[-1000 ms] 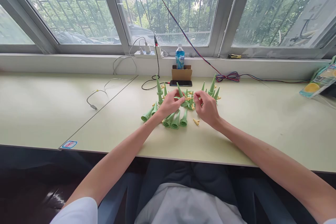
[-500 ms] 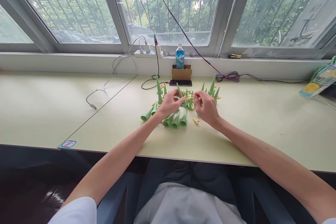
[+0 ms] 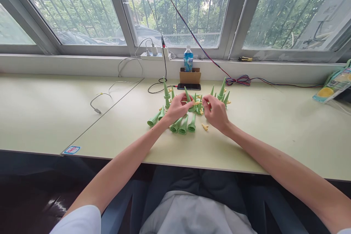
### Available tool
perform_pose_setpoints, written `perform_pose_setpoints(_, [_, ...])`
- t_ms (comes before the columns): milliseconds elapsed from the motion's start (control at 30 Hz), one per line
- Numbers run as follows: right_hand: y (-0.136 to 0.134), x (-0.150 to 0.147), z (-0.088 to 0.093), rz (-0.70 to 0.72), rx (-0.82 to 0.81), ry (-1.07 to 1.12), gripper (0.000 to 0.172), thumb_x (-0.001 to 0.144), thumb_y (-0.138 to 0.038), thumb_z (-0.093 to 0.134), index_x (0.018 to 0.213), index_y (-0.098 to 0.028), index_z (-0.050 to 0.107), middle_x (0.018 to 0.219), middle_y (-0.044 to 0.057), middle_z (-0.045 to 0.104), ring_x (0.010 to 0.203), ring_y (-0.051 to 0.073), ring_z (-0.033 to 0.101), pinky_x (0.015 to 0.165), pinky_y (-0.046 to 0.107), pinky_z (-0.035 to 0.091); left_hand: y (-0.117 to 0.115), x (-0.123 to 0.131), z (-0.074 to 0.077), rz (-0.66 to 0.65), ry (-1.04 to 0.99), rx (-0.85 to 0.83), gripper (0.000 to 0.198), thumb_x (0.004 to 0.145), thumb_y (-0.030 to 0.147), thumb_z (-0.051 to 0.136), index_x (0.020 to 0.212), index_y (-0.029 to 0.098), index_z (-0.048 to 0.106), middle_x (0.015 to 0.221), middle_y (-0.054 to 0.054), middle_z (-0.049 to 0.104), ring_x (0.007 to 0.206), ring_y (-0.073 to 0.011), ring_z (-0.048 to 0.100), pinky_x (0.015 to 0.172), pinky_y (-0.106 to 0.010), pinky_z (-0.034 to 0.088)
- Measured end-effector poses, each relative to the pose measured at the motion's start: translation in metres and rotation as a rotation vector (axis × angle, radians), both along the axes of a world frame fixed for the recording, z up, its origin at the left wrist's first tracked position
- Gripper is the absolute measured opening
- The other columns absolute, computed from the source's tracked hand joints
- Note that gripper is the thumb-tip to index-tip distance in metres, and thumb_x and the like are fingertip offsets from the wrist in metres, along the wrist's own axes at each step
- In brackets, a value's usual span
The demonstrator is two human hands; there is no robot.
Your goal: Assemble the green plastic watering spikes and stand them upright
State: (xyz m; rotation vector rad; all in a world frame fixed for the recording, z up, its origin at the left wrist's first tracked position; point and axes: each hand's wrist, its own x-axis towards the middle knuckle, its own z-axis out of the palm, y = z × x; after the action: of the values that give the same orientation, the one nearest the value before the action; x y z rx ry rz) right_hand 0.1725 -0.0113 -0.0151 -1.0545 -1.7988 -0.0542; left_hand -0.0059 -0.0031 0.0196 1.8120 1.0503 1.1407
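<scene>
My left hand [image 3: 177, 109] is closed around a green plastic cone [image 3: 188, 95], its pointed tip up and its lower part hidden by my fingers. A small yellow plastic piece [image 3: 195, 103] sticks out from beside my left fingertips toward the right. The thumb and fingers of my right hand [image 3: 216, 113] are pinched together at that piece's far end; what they hold is too small to make out. Several green cones [image 3: 183, 128] lie in front, open ends toward me. Others, such as the stacked pair [image 3: 166, 97], stand behind. A loose yellow piece [image 3: 204, 127] rests near my right wrist.
A black phone [image 3: 189, 86] lies behind the cones, before a cardboard box [image 3: 189, 76] and a blue-labelled bottle [image 3: 188, 60]. Bundled cable [image 3: 238, 79] is at the back right. A white cable [image 3: 95, 109] lies on the left, and a power strip [image 3: 153, 56] sits on the ledge.
</scene>
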Motion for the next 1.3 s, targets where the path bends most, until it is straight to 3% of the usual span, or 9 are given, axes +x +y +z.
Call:
perform_pose_setpoints(300, [0.0001, -0.0003, -0.0003, 0.06, -0.036, -0.015, 0.024, 0.099, -0.034, 0.042, 0.085, -0.021, 0.054, 0.076, 0.003, 0.063, 0.06, 0.014, 0.051, 0.06, 0.027, 0.037, -0.0004, 0.0016, -0.0013, -0.032, 0.004, -0.008, 0.011, 0.079, 0.026, 0.06, 0.086, 0.017, 0.058, 0.08, -0.002, 0.061, 0.064, -0.0093, 0.055, 0.051, -0.02, 0.041])
perform_pose_setpoints(567, [0.0008, -0.0001, -0.0016, 0.112, -0.073, -0.024, 0.03, 0.1, -0.04, 0.041, 0.082, -0.021, 0.055, 0.072, 0.002, 0.062, 0.058, 0.014, 0.052, 0.059, 0.027, 0.037, -0.0043, 0.003, 0.0, -0.075, -0.014, -0.046, 0.011, 0.078, 0.027, 0.062, 0.084, 0.018, 0.057, 0.071, 0.0, 0.056, 0.05, -0.0061, 0.041, 0.041, -0.02, 0.03])
perform_pose_setpoints(1000, [0.0011, 0.0006, -0.0027, 0.142, -0.093, -0.042, 0.038, 0.101, -0.042, 0.038, 0.074, -0.02, 0.054, 0.064, 0.0, 0.058, 0.054, 0.012, 0.046, 0.055, 0.026, 0.035, -0.0043, 0.002, -0.0003, -0.087, 0.009, -0.029, 0.01, 0.078, 0.027, 0.06, 0.081, 0.019, 0.057, 0.062, 0.003, 0.05, 0.047, -0.0057, 0.036, 0.042, -0.021, 0.028])
perform_pose_setpoints(1300, [0.0002, -0.0029, -0.0033, 0.192, -0.092, -0.098, 0.021, 0.095, -0.037, 0.052, 0.087, -0.02, 0.06, 0.074, 0.001, 0.063, 0.058, 0.012, 0.049, 0.058, 0.026, 0.038, 0.0021, 0.0013, -0.0053, -0.039, -0.005, 0.034, 0.008, 0.074, 0.022, 0.058, 0.08, 0.017, 0.059, 0.071, 0.0, 0.058, 0.062, -0.0095, 0.052, 0.051, -0.021, 0.038])
